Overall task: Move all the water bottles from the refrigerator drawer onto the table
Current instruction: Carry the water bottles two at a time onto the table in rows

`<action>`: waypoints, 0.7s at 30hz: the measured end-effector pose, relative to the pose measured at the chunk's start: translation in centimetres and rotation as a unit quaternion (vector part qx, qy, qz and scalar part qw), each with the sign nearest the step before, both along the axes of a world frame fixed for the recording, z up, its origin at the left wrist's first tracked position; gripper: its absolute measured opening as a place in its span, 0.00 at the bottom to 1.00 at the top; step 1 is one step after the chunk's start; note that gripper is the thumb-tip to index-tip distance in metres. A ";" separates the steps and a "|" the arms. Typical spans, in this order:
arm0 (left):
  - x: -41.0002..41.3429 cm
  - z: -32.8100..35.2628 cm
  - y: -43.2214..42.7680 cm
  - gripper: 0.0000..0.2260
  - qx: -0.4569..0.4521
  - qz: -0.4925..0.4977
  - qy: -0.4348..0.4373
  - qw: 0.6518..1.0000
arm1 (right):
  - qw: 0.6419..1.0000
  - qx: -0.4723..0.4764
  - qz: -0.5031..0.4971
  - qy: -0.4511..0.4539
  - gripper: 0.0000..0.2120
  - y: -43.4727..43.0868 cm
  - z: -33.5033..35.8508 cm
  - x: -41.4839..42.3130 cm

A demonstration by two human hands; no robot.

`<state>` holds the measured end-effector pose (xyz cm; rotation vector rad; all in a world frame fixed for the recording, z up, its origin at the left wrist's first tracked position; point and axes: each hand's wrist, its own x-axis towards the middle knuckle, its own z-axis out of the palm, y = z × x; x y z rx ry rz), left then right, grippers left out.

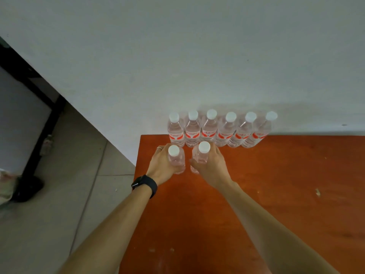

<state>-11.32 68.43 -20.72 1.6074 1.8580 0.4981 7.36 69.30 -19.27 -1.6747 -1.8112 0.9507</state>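
Several clear water bottles point(209, 129) with white caps and red labels stand in a row along the far edge of the orange-brown table point(276, 194), against the wall. In front of that row, my left hand point(161, 165) grips one upright bottle point(176, 162), and my right hand point(212, 167) grips another upright bottle point(200, 158) just beside it. Both held bottles are at the table's far left corner, their bases at or very near the tabletop. The refrigerator drawer is out of view.
A white wall point(197, 56) rises directly behind the bottle row. The table's left edge point(138, 155) drops to a grey tiled floor point(69, 194). A dark-framed object point(39, 115) stands on the floor at far left. I wear a black watch point(145, 185) on my left wrist.
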 end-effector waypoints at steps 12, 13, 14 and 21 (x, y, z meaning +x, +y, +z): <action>-1.4 -3.0 1.1 0.46 -0.016 0.078 -0.115 0.990 | 0.994 -0.059 0.016 0.091 0.47 3.5 -3.4 -0.2; -1.5 -3.6 0.6 0.49 -0.042 0.087 -0.122 0.988 | 0.991 -0.081 0.013 0.105 0.49 3.4 -4.0 0.1; -1.5 -4.2 0.3 0.50 -0.066 0.095 -0.127 0.985 | 0.989 -0.101 0.013 0.103 0.49 3.2 -4.6 0.4; 0.1 -6.2 0.0 0.33 -0.106 0.112 -0.170 0.973 | 0.986 -0.166 0.003 0.026 0.38 3.1 -8.5 0.0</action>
